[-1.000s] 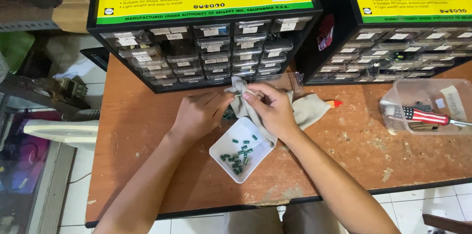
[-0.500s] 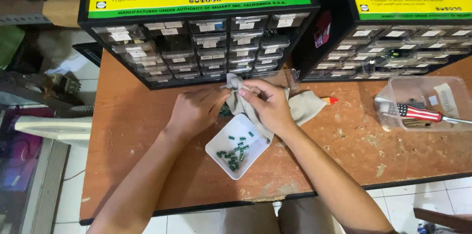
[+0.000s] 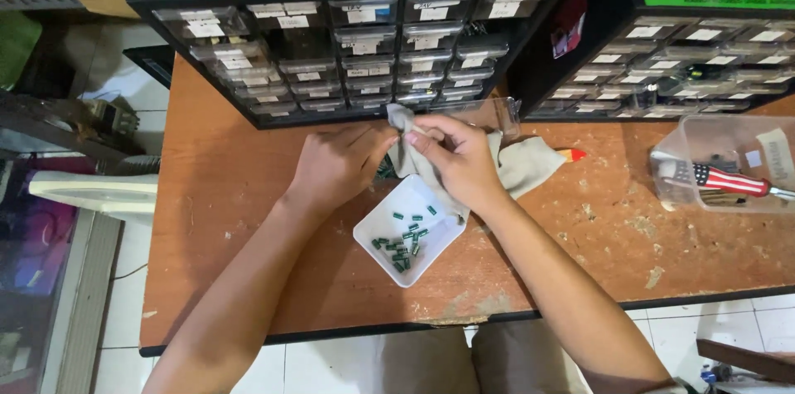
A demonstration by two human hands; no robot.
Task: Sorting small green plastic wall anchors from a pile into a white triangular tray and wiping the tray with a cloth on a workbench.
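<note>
My right hand pinches a beige cloth that drapes over the table behind it. My left hand is curled beside it, closed over something small and dark at the cloth's edge; what it holds is mostly hidden. Just below both hands sits a small white square tray with several tiny green components inside. A clear plastic drawer lies behind the right hand, partly covered by the cloth.
Two black multi-drawer cabinets stand along the back of the worn orange table. A clear box at the right holds a screwdriver with a striped handle. A red-tipped object pokes from under the cloth.
The view has shifted down a little. Both hands stay together at the cloth above the tray, with only small finger movement.
</note>
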